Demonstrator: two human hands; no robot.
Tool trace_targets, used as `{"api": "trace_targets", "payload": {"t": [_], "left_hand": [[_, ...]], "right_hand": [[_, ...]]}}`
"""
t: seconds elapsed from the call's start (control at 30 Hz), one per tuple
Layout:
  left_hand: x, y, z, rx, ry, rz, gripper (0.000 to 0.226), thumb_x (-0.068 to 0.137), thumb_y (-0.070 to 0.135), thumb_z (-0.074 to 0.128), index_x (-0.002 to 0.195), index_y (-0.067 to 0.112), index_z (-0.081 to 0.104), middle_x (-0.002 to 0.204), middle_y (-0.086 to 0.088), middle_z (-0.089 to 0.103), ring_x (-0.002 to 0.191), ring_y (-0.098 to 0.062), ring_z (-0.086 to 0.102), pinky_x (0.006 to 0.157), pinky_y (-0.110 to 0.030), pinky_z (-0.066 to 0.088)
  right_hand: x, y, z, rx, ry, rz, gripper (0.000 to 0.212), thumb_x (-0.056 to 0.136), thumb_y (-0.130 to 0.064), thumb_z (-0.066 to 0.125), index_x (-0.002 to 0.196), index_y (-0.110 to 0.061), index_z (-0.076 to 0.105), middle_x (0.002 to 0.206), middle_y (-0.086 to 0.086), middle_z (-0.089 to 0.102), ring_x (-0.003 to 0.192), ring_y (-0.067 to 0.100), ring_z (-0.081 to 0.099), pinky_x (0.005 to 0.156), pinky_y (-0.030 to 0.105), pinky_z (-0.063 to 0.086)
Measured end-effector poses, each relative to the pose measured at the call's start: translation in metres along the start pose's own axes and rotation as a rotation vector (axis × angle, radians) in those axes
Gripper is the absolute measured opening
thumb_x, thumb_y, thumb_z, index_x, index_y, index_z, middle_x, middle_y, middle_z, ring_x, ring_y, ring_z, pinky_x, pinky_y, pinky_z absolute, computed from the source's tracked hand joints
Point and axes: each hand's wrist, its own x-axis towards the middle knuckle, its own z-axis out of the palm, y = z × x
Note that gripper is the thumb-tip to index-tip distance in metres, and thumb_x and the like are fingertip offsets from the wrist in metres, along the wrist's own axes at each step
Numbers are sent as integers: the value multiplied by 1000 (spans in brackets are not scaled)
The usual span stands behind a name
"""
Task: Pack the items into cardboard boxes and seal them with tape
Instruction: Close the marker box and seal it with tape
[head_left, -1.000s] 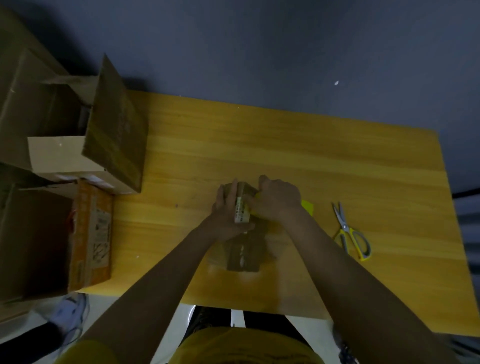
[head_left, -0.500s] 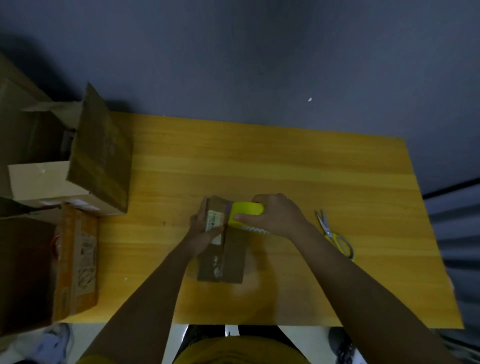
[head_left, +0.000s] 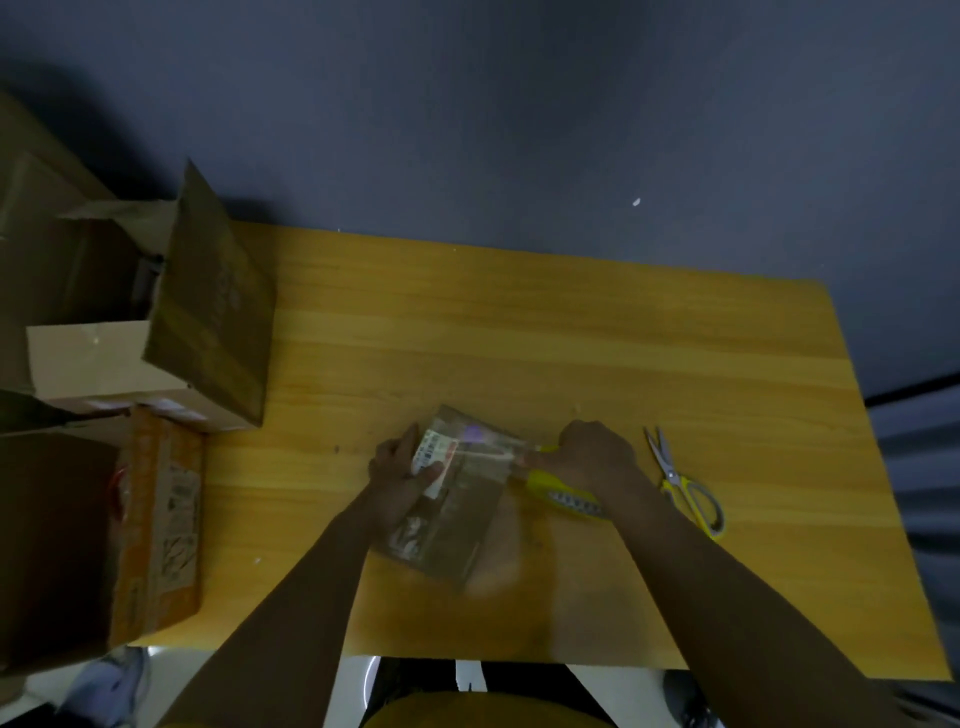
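I have the small brown cardboard box lying flaps-closed on the yellow wooden table, near the middle of its near half, tilted slightly. My left hand holds its far left corner, fingers curled over the far edge and thumb pressed on the white printed label. My right hand is wrapped around the yellow tape dispenser, just off the box's far right corner, with what looks like a strip of clear tape running across the far end of the lid.

I judge the box packed and closed, and the sealing under way but unfinished: the tape is not yet cut free, and I cannot tell whether the rest of the seam is taped.

The yellow-handled scissors lie just right of my right hand. On the left, a large open cardboard box stands at the far left corner, and an orange printed carton sits nearer; both are cut off by the frame, their contents dark. The box's near end is blurred, and my right fingertips are hidden.
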Motion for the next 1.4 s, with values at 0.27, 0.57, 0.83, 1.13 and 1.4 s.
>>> {"api": "trace_targets", "payload": {"t": [0.27,0.57,0.83,1.13,1.4], "left_hand": [[-5,-6,3,194,41,100,69,97,49,44,151,41,0,155,0,7,139,-32,11,109,-51,18],[-4,-4,5,86,43,67,64,99,41,44,149,47,5,155,1,6,136,-34,13,106,-51,18],[-4,-2,5,43,31,52,63,100,37,45,150,43,7,154,1,7,135,-33,14,105,-44,18],[-6,-2,5,-1,8,49,67,99,40,47,150,43,3,156,-1,5,137,-33,13,104,-40,18],[-28,22,29,929,312,504,76,91,35,57,152,15,16,159,-11,13,147,-30,15,115,-46,19]], "right_hand": [[-3,-7,16,-35,20,37,65,73,-79,55,71,-15,49,69,0,46,75,26,59,61,30,39],[-10,-8,14,26,-114,99,63,77,-76,54,68,-15,44,67,0,42,60,18,45,67,33,40],[-22,-13,-11,39,-116,59,59,81,-71,55,64,-16,43,60,1,39,56,19,45,62,35,38],[-11,-16,20,25,-148,122,61,76,-75,56,81,-15,50,77,0,47,92,25,61,69,33,41],[-5,-20,24,-40,-158,162,68,79,-75,52,101,-12,60,109,9,59,101,27,61,77,33,44]]}}
